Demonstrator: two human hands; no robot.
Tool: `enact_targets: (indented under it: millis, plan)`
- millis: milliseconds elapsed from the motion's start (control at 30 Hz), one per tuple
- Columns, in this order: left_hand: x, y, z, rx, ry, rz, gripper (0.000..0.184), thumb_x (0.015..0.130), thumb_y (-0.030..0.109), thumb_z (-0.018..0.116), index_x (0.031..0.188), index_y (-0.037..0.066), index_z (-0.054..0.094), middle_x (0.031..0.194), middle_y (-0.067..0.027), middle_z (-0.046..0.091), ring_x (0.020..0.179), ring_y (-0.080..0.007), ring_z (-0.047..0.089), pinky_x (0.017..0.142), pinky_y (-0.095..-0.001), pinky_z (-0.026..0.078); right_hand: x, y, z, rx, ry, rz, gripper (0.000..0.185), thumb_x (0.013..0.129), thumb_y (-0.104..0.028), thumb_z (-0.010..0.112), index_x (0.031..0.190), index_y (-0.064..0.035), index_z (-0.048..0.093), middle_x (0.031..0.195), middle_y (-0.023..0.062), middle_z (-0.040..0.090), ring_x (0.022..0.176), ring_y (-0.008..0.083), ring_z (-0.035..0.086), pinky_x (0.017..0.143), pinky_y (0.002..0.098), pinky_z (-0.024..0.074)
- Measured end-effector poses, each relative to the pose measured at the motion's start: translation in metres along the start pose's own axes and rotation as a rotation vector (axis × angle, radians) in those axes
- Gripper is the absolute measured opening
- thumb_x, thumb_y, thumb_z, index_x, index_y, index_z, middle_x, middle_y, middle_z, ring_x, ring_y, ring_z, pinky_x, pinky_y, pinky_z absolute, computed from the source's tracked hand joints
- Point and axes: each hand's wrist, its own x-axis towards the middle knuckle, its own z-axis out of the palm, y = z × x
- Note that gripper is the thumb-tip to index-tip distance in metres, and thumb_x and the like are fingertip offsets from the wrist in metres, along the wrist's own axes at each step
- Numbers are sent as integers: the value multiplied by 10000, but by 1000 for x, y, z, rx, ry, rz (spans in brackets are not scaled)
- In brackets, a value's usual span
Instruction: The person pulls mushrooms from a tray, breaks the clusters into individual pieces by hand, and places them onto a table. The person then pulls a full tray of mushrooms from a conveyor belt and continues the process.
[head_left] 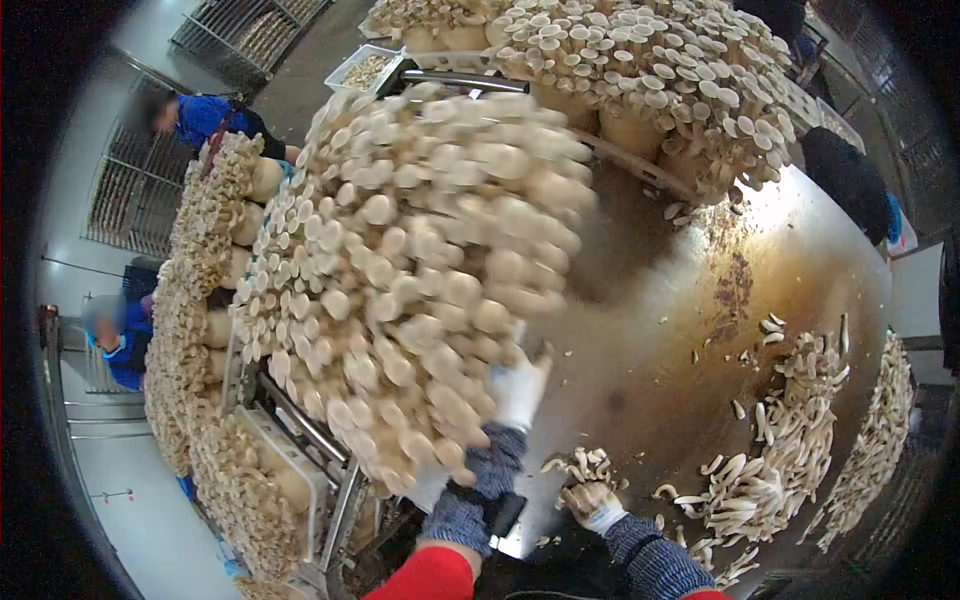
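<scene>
Mushrooms stand in a crate (640,168) beyond the metal counter (650,285); a white tub (342,70) holds loose pieces.
The left hand (522,385) meets the lower edge of a big mushroom cluster (400,260), fingers partly hidden, grip unclear; the right hand (592,503) curls its fingers beside small mushroom stems (590,463), hold unclear.

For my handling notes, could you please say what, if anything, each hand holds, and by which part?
I cannot tell: the left hand is at the edge of the mushroom cluster, grip hidden; the right hand is by loose mushrooms, grip unclear.
</scene>
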Motion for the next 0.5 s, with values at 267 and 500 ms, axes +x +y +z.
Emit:
enact_targets:
  millis: [267, 500]
  plan:
    - [-158, 87, -10, -445, -82, 509, 647, 830, 363, 611, 1304, -48, 449, 1265, -250, 498, 1148, -392, 504, 949, -512, 418, -16, -27, -34, -118, -64, -20, 180, 825, -206, 557, 964, -106, 611, 865, 106, 584, 814, 273, 580, 718, 418, 474]
    - [-186, 176, 7, -794, 66, 736, 626, 822, 353, 616, 1291, -35, 469, 1309, -245, 460, 1196, -385, 460, 986, -521, 383, -41, -33, -44, -195, -71, -45, 212, 839, -188, 545, 1013, -87, 607, 941, 132, 586, 892, 299, 567, 778, 429, 461]
